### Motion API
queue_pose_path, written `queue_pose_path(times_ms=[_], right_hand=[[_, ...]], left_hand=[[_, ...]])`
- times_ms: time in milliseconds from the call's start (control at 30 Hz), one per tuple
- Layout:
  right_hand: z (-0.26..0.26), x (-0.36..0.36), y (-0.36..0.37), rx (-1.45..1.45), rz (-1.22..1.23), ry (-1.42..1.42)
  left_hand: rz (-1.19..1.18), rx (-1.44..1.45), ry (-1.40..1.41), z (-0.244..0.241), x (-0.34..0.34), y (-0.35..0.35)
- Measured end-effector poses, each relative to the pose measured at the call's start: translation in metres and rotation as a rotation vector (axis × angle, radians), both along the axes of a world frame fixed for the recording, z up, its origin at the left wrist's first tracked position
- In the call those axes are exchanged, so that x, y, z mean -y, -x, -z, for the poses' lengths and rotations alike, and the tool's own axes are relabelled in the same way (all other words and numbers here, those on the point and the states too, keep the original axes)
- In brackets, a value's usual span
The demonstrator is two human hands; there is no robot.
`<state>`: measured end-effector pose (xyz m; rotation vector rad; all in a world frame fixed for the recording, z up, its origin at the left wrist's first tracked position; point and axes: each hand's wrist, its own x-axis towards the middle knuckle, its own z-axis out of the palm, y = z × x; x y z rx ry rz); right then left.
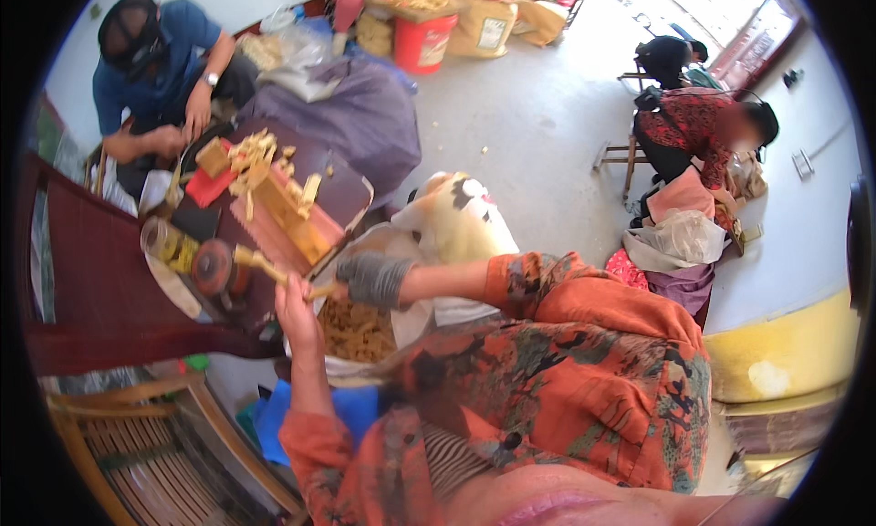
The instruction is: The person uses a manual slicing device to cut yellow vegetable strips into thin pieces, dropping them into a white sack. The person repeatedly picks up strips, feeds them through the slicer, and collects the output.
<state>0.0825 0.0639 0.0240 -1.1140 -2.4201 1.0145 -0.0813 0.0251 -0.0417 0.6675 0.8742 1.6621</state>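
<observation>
Above an open white bag (pixel 410 327) of brown chips or shavings (pixel 359 329), both my hands are at a pale yellow stick (pixel 263 262), which looks like carved wood. My bare left hand (pixel 298 307) pinches it near its middle. Its knobbed far end points left over the dark red table (pixel 263 314). My right hand (pixel 373 279), in a grey glove, is closed at the near end, where the stick runs into the fingers. Blur hides whether a tool is in the glove too. Pale wooden pieces (pixel 253 160) lie heaped beyond on a wooden block (pixel 294 218).
A jar (pixel 168 244) and a round reddish-brown pot (pixel 217 269) stand left of my hands. Across the table a co-worker in blue (pixel 178 40) works with both hands. Another person (pixel 691 126) bends over bags at right. A slatted wooden chair (pixel 150 451) stands at lower left.
</observation>
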Motion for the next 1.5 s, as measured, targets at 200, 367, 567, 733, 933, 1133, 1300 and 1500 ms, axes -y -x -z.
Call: queue_pose_path(times_ms=[200, 367, 567, 733, 933, 1133, 1300, 1500], right_hand=[[-0.020, 0.000, 0.004, -0.343, 0.071, -0.070], [-0.028, 0.005, 0.010, -0.129, -0.201, -0.797], [-0.014, -0.010, 0.014, 0.132, -0.196, -0.784], [-0.003, -0.012, 0.028, -0.683, 0.203, 0.280], [0.000, -0.011, 0.030, -0.909, 0.271, 1.280], [-0.007, -0.002, 0.029, -0.464, 0.091, 0.321], [0.005, -0.004, 0.023, -0.150, -0.082, -0.430], [0.032, -0.027, -0.003, 0.273, -0.252, -0.711]], left_hand=[[0.160, -0.253, 0.043, -0.016, 0.004, -0.008], [0.371, -0.260, -0.031, -0.042, 0.016, -0.013], [-0.049, -1.176, -0.245, -0.024, 0.014, -0.014], [-0.300, -0.850, -0.263, -0.033, 0.012, -0.021], [-0.462, -0.935, -0.400, -0.027, 0.007, -0.011], [-0.432, -1.025, -0.362, -0.023, 0.006, -0.007], [0.060, -0.083, -0.175, -0.024, 0.010, -0.012], [0.154, -0.491, -0.095, -0.029, 0.001, -0.006]])
